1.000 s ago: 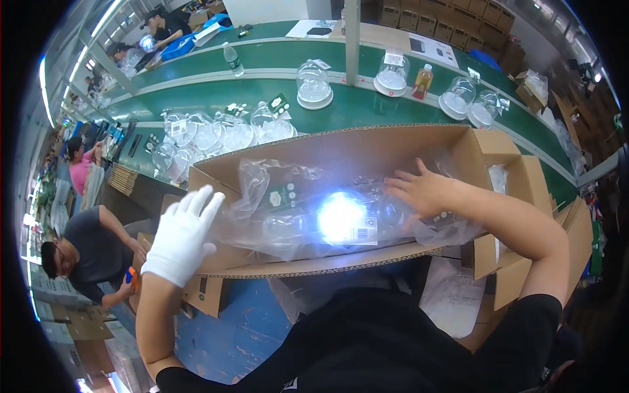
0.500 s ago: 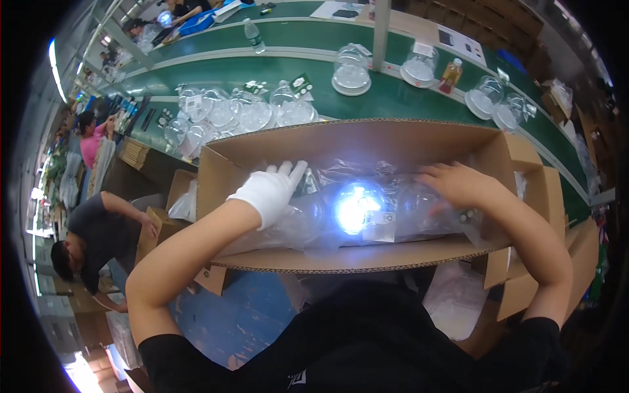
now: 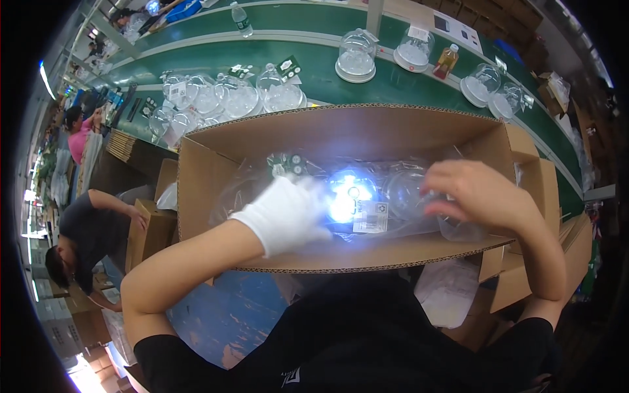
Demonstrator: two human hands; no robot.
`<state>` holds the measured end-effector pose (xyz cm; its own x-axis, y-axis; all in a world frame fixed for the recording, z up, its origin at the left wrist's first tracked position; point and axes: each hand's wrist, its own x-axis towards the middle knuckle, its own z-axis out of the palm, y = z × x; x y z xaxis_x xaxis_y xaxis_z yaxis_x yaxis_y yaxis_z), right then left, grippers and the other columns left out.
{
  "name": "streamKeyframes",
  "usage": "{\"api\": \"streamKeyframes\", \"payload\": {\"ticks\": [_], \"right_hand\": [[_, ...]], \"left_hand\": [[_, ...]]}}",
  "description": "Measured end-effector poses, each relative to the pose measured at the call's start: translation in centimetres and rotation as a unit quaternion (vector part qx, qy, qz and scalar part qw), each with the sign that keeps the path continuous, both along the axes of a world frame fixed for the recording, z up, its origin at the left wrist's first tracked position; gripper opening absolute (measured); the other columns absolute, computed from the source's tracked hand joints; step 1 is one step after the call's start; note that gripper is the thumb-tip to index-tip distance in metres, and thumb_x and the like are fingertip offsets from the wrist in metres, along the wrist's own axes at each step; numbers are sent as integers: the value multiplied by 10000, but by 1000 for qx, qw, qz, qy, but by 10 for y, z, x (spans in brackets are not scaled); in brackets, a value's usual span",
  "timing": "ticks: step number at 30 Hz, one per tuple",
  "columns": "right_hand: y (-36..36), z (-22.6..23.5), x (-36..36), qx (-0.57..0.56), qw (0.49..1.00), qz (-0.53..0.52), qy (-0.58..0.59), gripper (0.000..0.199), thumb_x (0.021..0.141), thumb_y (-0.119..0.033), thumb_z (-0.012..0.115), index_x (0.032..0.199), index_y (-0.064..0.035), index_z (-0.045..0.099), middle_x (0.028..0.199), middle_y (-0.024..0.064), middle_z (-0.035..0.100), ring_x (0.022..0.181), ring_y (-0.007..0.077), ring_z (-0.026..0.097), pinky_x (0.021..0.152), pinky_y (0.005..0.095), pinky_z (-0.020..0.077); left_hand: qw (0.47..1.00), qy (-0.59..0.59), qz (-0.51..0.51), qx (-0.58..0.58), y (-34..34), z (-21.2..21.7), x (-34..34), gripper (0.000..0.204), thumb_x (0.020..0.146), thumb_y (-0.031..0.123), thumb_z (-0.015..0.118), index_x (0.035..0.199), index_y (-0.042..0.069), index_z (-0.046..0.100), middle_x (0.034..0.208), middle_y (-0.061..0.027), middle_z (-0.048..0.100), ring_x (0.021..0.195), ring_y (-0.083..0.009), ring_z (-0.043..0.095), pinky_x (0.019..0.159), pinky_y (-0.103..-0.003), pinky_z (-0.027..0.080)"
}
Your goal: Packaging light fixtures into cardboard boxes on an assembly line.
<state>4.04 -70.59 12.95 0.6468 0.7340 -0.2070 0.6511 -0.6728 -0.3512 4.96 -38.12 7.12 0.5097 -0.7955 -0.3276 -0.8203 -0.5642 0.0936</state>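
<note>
Both of my hands are down inside the cardboard box [image 3: 216, 164]. My gloved left hand [image 3: 286, 213] lies flat and open on the clear plastic bags [image 3: 393, 203], pressing rather than gripping. My bare right hand [image 3: 475, 193] has its fingers loosely curled over a bagged glass dome [image 3: 403, 187]; whether they pinch the film, I cannot tell. To do this well, I judge I should press gently and evenly so the domes settle side by side without knocking together. A bright glare sits between my hands, and just right of it a small white rectangular label [image 3: 371, 216] lies on a bag. Dark green tags [image 3: 287, 67] lie among the bagged domes [image 3: 216, 98] on the green bench [image 3: 327, 75] behind the box.
</note>
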Motion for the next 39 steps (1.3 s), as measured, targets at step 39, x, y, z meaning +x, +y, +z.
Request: {"api": "streamKeyframes", "payload": {"ticks": [39], "right_hand": [[56,-109,19,40,981,-58,180,223,823,-29,702,969,-2,536,1062,196,597,929,375,638,789,455,508]], "left_hand": [[969,-61,108,-211,-7,11,43,88,879,127,598,915,67,653,830,-155,695,801,-355,702,729,-443,561]]}}
